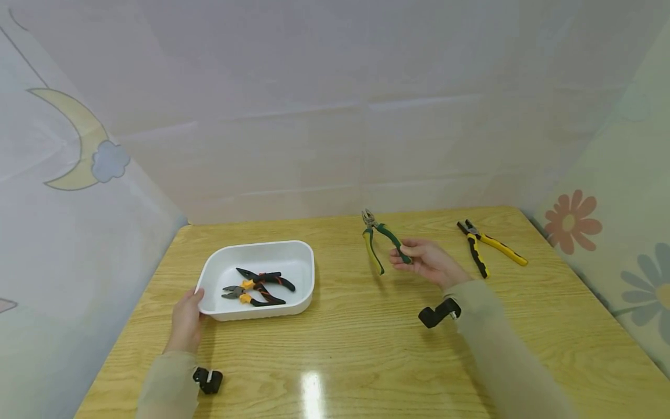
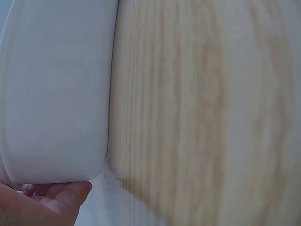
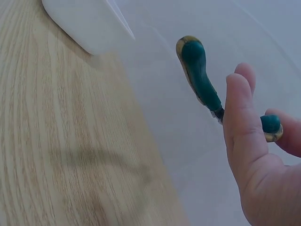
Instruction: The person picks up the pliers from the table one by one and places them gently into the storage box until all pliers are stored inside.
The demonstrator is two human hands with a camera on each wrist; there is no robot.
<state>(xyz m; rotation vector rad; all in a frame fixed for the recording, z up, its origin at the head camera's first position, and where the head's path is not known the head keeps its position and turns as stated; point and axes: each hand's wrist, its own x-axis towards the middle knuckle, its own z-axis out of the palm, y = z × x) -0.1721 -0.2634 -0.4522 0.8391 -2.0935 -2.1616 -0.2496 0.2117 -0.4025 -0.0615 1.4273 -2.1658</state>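
Observation:
My left hand point(image 1: 185, 320) grips the white plastic tray point(image 1: 256, 313) at its front left corner, thumb at the rim. Inside the tray lie two pliers: black-and-orange combination pliers point(image 1: 245, 286) and dark long-nose pliers point(image 1: 285, 283), which cross each other. To the right of the tray, my right hand point(image 1: 426, 262) pinches one handle of green-and-yellow combination pliers point(image 1: 388, 234). These are held above the table with handles spread and head pointing away. In the right wrist view, thumb and fingers hold one green handle point(image 3: 270, 124), while the other sticks out free.
Another pair of combination pliers point(image 1: 499, 247), with yellow-and-black handles, lies spread on the right of the wooden table point(image 1: 356, 349). A pale sheet point(image 1: 324, 145) stands behind the table, with printed side walls left and right. Each wrist carries a small black camera point(image 1: 438, 313).

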